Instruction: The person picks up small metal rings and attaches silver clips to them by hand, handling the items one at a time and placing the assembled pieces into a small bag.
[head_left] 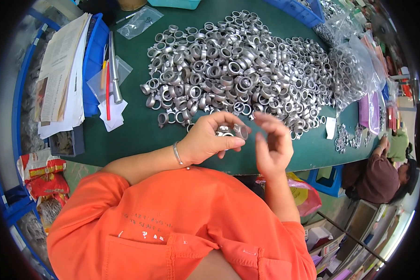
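My left hand [205,137] is closed around small silver metal rings. One ring [241,131] stands out between the thumb and forefinger, and part of another metal piece shows behind it; how many are in the palm is hidden. Just to the right, my right hand [274,147] is raised with its fingers bent and apart, slightly blurred, and nothing shows in it. Beyond both hands a wide heap of similar metal rings [238,70], many with a small lug on the side, spreads over the green table [121,149].
At the left stand a blue bin [92,65], papers [63,70], a red stick [108,91] and a metal rod [113,70]. A plastic bag of rings [352,70] lies right of the heap, near small parts [343,137]. Another person [378,179] sits at the far right.
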The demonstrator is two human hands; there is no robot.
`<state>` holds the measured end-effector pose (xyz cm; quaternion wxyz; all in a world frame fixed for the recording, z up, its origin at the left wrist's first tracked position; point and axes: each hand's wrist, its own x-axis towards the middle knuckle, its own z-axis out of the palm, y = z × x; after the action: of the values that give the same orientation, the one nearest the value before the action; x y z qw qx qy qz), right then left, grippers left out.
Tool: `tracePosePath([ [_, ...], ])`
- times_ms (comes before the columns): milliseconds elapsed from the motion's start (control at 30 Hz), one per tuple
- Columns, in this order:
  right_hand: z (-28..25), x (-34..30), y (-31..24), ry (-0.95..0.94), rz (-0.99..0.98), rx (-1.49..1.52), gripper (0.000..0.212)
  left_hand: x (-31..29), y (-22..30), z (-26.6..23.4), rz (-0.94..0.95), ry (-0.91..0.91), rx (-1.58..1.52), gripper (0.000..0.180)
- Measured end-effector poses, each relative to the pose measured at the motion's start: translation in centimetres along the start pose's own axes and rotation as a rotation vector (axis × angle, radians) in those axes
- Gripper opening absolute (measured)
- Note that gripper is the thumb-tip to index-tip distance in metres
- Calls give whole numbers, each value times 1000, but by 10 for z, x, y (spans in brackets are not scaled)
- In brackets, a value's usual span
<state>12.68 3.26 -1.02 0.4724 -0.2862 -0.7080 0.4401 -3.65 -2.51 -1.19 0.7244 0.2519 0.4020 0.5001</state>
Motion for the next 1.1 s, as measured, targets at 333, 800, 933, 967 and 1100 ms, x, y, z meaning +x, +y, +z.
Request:
tracePosePath([
  [333,-12,45,27,-9,-162,-905,17,1,0,-4,474,104,489,29],
  [800,-7,-9,22,-214,-102,-657,16,0,2,-2,440,153,603,29],
  [933,-7,-15,21,-162,31,-567,15,-2,1,-4,417,152,610,29],
  [967,-8,-15,19,-121,107,-458,14,-2,1,-5,414,152,612,29],
  [1100,-14,-18,11,-46,297,186,10,-1,-2,-6,396,141,538,28],
])
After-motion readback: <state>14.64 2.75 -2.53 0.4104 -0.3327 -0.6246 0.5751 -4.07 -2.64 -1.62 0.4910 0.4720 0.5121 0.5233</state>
